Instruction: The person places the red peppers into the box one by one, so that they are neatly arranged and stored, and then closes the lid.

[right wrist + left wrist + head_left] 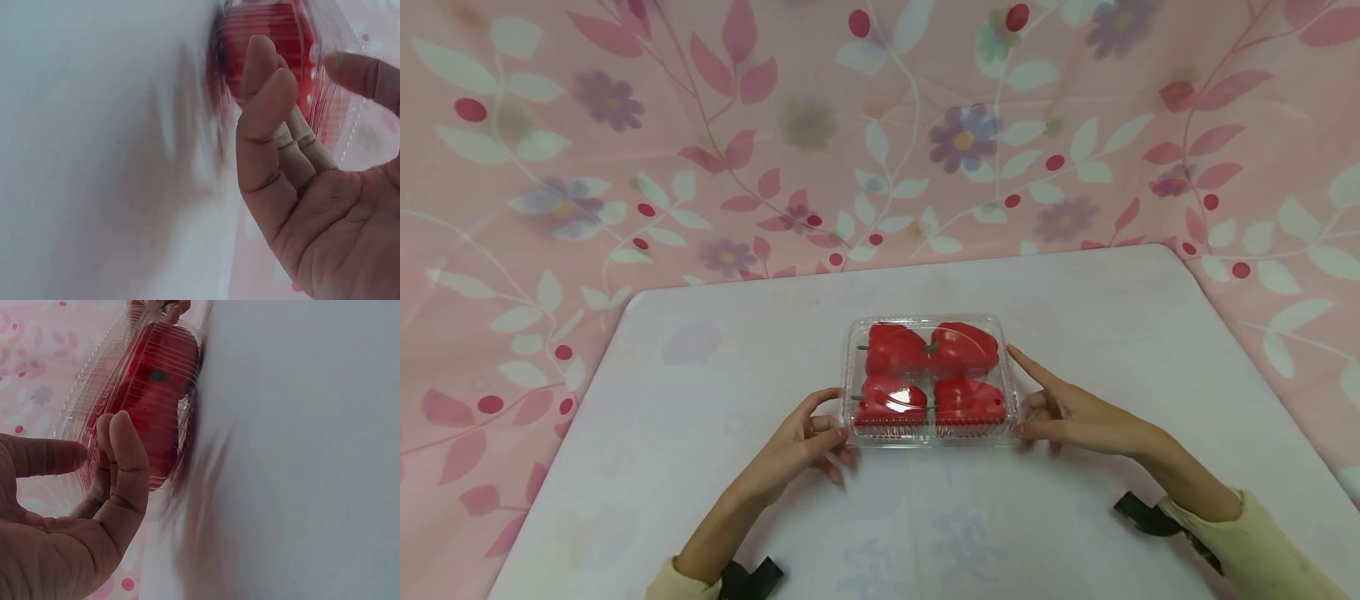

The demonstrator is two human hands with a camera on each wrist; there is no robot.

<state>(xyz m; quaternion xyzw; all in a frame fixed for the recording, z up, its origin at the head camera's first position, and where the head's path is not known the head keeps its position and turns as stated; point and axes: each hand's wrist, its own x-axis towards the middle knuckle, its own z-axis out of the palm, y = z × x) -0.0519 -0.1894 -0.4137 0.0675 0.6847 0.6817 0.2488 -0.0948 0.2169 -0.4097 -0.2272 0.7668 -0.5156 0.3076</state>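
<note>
A clear plastic clamshell box point(895, 430) lies flat on the table with its lid down. Several red bell peppers point(964, 350) with green stems sit inside it in two rows. At the box's left side is my left hand point(793, 442), its thumb and index finger touching the edge while the other fingers bend loosely. My right hand point(1078, 418) is at the right side, index finger stretched toward the far corner and thumb by the near one. In the wrist views, neither left hand point(75, 531) nor right hand point(312, 181) is wrapped around the box.
A white cloth with faint prints covers the table point(910, 517). Behind it hangs a pink floral curtain point(820, 125), which also shows at both sides. Black straps with small devices point(1148, 515) are on the wrists, below light yellow sleeves point(1262, 542).
</note>
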